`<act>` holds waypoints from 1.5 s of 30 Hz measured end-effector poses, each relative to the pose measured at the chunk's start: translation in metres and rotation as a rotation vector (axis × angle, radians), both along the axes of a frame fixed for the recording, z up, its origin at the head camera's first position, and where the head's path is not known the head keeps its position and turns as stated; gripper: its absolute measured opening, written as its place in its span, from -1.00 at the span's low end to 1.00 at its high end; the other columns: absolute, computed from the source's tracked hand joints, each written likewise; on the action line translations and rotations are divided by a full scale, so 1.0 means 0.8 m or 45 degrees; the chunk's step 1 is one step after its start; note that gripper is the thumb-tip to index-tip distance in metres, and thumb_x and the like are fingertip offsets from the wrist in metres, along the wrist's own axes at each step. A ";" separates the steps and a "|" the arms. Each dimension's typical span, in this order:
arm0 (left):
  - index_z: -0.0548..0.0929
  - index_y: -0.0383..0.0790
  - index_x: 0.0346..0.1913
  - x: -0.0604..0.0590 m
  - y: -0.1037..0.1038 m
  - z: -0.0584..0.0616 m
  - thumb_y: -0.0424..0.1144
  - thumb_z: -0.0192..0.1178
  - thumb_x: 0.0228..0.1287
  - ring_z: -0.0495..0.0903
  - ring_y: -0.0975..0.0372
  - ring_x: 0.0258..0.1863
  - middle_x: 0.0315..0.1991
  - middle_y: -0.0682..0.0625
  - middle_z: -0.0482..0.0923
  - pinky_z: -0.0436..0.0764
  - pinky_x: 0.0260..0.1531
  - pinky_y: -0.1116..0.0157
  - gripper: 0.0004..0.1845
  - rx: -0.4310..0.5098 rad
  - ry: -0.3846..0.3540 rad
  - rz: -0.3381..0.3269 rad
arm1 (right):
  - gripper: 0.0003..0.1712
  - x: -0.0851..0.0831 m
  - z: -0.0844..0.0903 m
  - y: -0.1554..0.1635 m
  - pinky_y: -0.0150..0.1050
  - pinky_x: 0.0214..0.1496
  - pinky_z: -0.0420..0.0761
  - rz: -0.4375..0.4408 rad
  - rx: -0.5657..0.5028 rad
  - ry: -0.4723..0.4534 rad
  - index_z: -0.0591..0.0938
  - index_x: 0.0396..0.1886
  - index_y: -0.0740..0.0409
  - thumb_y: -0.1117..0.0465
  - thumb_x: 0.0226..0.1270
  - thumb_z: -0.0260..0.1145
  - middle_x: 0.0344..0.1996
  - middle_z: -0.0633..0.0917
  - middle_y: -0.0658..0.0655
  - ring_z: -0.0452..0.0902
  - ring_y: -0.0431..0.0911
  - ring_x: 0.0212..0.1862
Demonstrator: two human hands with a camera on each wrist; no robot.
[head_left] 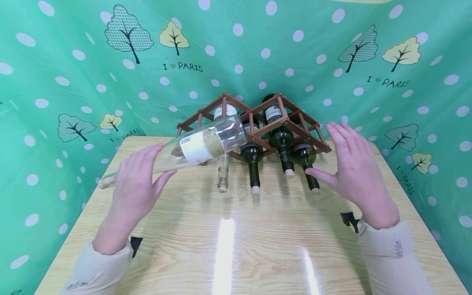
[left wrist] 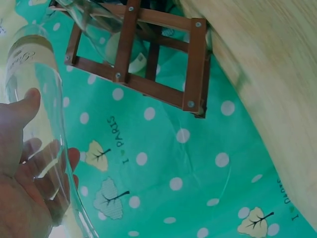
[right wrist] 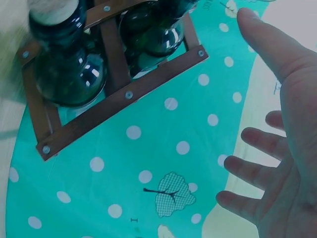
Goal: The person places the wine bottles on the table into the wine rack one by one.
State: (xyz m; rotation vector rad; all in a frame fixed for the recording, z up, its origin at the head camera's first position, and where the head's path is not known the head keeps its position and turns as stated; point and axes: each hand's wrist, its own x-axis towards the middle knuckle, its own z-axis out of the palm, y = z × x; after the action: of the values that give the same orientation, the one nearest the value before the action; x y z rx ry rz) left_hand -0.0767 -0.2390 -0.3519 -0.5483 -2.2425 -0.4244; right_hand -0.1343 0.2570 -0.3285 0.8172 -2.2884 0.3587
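Your left grip (head_left: 134, 186) is curled round a clear glass wine bottle with a white label (head_left: 184, 150); your right grip (head_left: 354, 168) is spread wide and holds nothing.
You hold the bottle above the light wooden table (head_left: 236, 246), its long axis nearly level, neck and cork pointing left and slightly down, base toward the brown wooden lattice wine rack (head_left: 258, 123). Your right palm hovers just beside the rack's right end, near a dark green bottle (head_left: 306, 159) lying with its neck toward you.
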 end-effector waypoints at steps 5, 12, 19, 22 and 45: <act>0.48 -0.38 0.45 0.003 -0.008 -0.005 -0.31 0.63 0.09 0.57 -0.26 0.15 0.20 -0.34 0.61 0.47 -0.09 -0.23 -0.15 0.010 -0.018 0.006 | 0.30 -0.001 -0.002 0.013 0.26 0.63 0.12 -0.023 0.009 0.001 0.22 0.65 0.31 -0.63 0.32 0.17 0.53 0.37 0.43 0.18 0.39 0.57; 0.46 -0.40 0.46 0.012 -0.021 -0.011 0.29 0.03 0.59 0.57 -0.28 0.12 0.17 -0.39 0.61 0.46 -0.13 -0.22 -0.20 -0.001 -0.056 0.052 | 0.35 0.002 -0.003 0.030 0.37 0.60 0.08 -0.119 0.019 -0.121 0.15 0.70 0.21 -0.69 0.27 0.13 0.59 0.29 0.37 0.10 0.37 0.61; 0.49 -0.40 0.43 0.018 -0.032 -0.019 0.32 0.02 0.58 0.59 -0.27 0.09 0.15 -0.38 0.63 0.48 -0.11 -0.23 -0.18 0.033 -0.054 0.075 | 0.39 0.001 -0.008 0.045 0.37 0.61 0.04 -0.164 0.026 -0.209 0.12 0.72 0.19 -0.48 0.15 0.47 0.60 0.27 0.37 0.07 0.40 0.61; 0.48 -0.41 0.43 0.021 -0.037 -0.021 0.33 0.01 0.58 0.58 -0.27 0.11 0.16 -0.38 0.62 0.48 -0.04 -0.24 -0.17 0.036 -0.087 0.085 | 0.40 0.000 -0.011 0.050 0.35 0.62 0.02 -0.187 0.037 -0.239 0.10 0.72 0.20 -0.36 0.10 0.58 0.60 0.26 0.39 0.06 0.39 0.61; 0.44 -0.40 0.46 0.043 -0.064 -0.042 0.18 0.26 0.47 0.60 -0.18 -0.03 0.12 -0.35 0.63 0.47 -0.18 -0.16 -0.20 0.021 -0.219 0.157 | 0.35 0.001 -0.023 0.083 0.44 0.60 -0.06 -0.337 0.060 -0.425 0.00 0.75 0.19 -0.33 0.25 0.52 0.67 0.12 0.34 -0.07 0.43 0.64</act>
State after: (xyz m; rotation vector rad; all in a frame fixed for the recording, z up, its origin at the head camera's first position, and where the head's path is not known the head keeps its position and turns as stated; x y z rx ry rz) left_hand -0.0422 -0.2902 -0.3857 -0.3741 -2.4203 -0.4403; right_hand -0.1335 0.3236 -0.3472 0.4938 -2.6859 0.3412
